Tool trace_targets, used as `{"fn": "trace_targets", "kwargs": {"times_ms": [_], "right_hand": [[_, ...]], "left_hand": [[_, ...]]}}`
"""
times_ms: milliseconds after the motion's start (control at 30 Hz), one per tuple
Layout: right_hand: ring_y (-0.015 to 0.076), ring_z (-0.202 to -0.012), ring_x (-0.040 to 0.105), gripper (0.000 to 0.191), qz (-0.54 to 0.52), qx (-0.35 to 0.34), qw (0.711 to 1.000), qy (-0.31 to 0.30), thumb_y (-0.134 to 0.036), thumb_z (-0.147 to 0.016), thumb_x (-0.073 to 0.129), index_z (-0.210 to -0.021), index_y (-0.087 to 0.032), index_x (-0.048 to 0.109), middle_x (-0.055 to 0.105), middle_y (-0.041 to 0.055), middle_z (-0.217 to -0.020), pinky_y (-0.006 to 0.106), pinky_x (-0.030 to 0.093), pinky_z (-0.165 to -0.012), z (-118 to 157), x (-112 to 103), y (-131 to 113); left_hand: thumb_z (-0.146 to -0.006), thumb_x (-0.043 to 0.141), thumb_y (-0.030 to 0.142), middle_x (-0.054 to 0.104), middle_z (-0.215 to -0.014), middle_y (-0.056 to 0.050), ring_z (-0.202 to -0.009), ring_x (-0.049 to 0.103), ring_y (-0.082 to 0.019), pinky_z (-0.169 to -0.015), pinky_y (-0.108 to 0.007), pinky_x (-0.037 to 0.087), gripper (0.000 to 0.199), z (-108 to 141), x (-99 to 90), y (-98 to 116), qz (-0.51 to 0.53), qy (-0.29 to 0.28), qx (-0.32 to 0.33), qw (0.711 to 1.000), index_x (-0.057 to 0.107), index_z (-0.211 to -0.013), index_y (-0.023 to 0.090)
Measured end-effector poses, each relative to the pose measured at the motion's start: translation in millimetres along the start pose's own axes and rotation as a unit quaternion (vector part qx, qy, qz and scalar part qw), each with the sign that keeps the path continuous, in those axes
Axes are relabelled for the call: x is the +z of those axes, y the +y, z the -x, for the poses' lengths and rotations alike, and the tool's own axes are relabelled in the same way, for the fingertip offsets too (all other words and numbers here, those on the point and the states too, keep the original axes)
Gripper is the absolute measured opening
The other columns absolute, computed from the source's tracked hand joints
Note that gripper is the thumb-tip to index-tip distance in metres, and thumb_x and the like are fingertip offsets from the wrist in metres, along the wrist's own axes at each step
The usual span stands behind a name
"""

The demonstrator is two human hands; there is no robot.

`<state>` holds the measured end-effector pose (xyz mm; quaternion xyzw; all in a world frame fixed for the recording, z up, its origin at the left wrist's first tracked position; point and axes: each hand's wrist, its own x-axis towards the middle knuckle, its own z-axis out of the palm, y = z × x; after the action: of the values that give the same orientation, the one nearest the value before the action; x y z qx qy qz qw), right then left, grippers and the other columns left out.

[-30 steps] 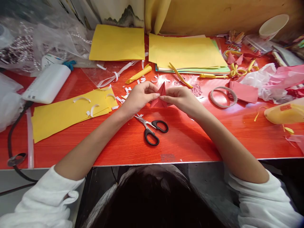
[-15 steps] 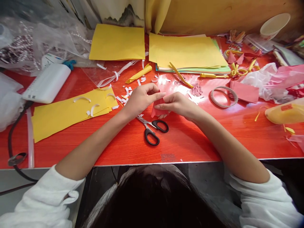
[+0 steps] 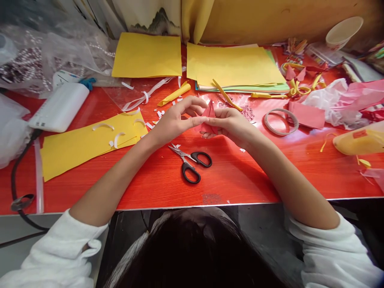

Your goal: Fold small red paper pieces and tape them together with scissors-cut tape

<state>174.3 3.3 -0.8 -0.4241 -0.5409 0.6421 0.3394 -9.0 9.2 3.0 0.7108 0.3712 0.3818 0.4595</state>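
Across a red table [image 3: 240,182], I remotely watch the right hand [image 3: 235,125] pinch folded red paper [image 3: 211,109] at one o'clock from the scissors [image 3: 183,154], left hand [image 3: 174,122] curved against it, grip unclear, apparently mid-fold, the next move calling for a firm crease.

Bare forearms [image 3: 127,174] slant inward past the near edge of the red table [image 3: 240,182] — left hand [image 3: 175,120] arched, right hand [image 3: 234,127] pinched, thumbs [image 3: 196,121] meeting.

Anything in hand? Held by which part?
Folded red paper: the right hand pinches it across the middle, thumb in front. The left hand is at its left side; whether it grips cannot be told.
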Motion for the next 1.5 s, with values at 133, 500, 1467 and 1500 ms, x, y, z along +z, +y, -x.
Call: {"fn": "trace_targets", "kwargs": {"times_ms": [133, 500, 1467, 1500], "right_hand": [[0.0086, -0.059, 0.057, 0.018, -0.028, -0.001, 0.999, 0.022, -0.024, -0.076, 0.069, -0.065, -0.014, 0.058, 0.056, -0.0001, -0.063, 0.027, 0.057, -0.066, 1.2, -7.0, -3.9], [0.0141, -0.068, 0.066, 0.019, 0.004, 0.008, 1.0, 0.002, -0.029, -0.076, 0.07, -0.068, -0.015, 0.061, 0.062, 0.0032, -0.07, 0.029, 0.057, -0.066, 3.0, -8.1, -6.3], [0.0187, -0.093, 0.066, 0.023, 0.021, -0.042, 0.999, -0.012, -0.011, -0.071, 0.069, -0.093, -0.014, 0.068, 0.069, 0.0055, -0.091, 0.035, 0.052, -0.09, 7.5, 2.9, -13.5], [0.0186, -0.093, 0.066, 0.024, 0.018, -0.046, 0.999, -0.01, -0.011, -0.07, 0.069, -0.094, -0.014, 0.068, 0.069, 0.0055, -0.092, 0.035, 0.051, -0.09, 7.0, 2.8, -12.5]], "left_hand": [[-0.074, 0.06, 0.015, 0.059, -0.107, -0.002, -0.101, 0.056, -0.016, -0.086, -0.028, 0.047, 0.025, 3.4, -9.7, 8.2, -0.065, -0.082, 0.054, 0.993, 0.065, -0.097, 0.024], [-0.077, 0.064, 0.023, 0.062, -0.092, -0.003, -0.091, 0.058, -0.017, -0.085, -0.033, 0.046, 0.01, 1.2, -7.1, -1.6, -0.176, -0.047, 0.128, 0.975, 0.069, -0.086, 0.026], [-0.08, 0.063, 0.03, 0.06, -0.088, -0.002, -0.085, 0.055, -0.014, -0.071, -0.027, 0.043, 0.012, 1.3, 3.0, -3.4, -0.182, 0.071, 0.067, 0.979, 0.06, -0.074, 0.019], [-0.08, 0.062, 0.028, 0.06, -0.088, -0.002, -0.084, 0.055, -0.014, -0.07, -0.027, 0.042, 0.012, 1.6, 3.7, -2.8, -0.185, 0.076, 0.069, 0.977, 0.06, -0.073, 0.019]]}}
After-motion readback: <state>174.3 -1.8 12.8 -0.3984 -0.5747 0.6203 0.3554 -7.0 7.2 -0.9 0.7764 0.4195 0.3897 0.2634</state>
